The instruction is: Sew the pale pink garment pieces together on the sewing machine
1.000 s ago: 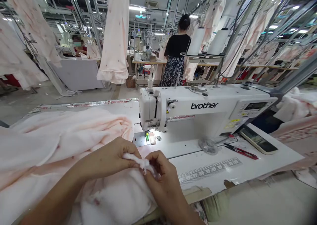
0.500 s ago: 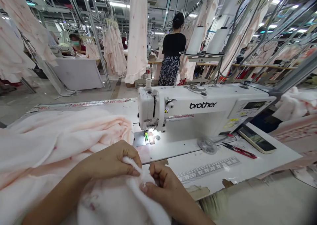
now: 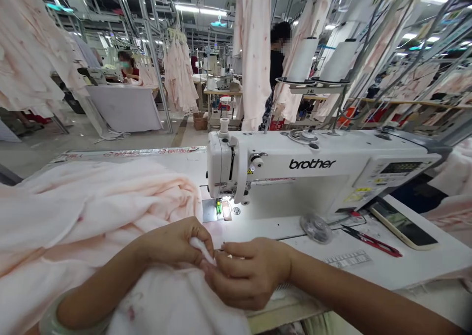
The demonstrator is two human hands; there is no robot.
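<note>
Pale pink fabric [image 3: 173, 295] with small reddish marks hangs over the table's near edge. My left hand [image 3: 180, 241] is closed on a folded edge of it. Right beside it, my right hand [image 3: 247, 271] pinches at the same edge, fingers bent; the exact spot between its fingertips is partly hidden. Both hands are just in front of a white sewing machine [image 3: 273, 163], below its lit needle area. A larger heap of the fabric [image 3: 110, 202] lies on the table to the left.
Red-handled thread snips [image 3: 372, 241], a phone [image 3: 403, 222] and a clear round bobbin-like item [image 3: 316, 228] lie right of the machine. A printed ruler strip [image 3: 348, 259] is on the tabletop. Thread cones [image 3: 302, 59] stand behind. Co-workers and hanging garments [image 3: 179, 72] are beyond.
My right hand has turned, its back now facing up and its forearm stretching in from the right. The view has shifted slightly. A standing person behind has turned and is partly covered by a hanging garment.
</note>
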